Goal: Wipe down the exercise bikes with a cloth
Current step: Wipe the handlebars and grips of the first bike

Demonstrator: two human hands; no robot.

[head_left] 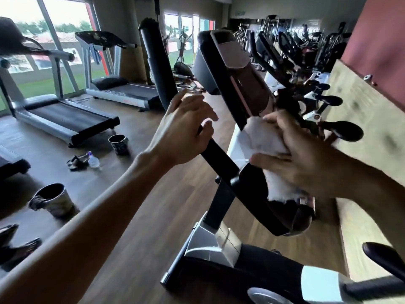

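Note:
An exercise bike (219,244) stands right in front of me, with a black and pink console (232,69) tilted at the top. My left hand (184,130) is wrapped around the black left handlebar (219,159). A crumpled white cloth (260,139) sits in my right hand (306,159), pressed against the bike just below the console, at the handlebar's middle. The cloth's lower end hangs over the black bar. My right hand and the cloth look motion-blurred.
More exercise bikes (306,88) line the wooden ledge (361,119) on the right. Treadmills (59,113) stand by the windows at left. On the floor lie a spray bottle (93,160), two buckets (119,143) (52,199) and sandals (76,162).

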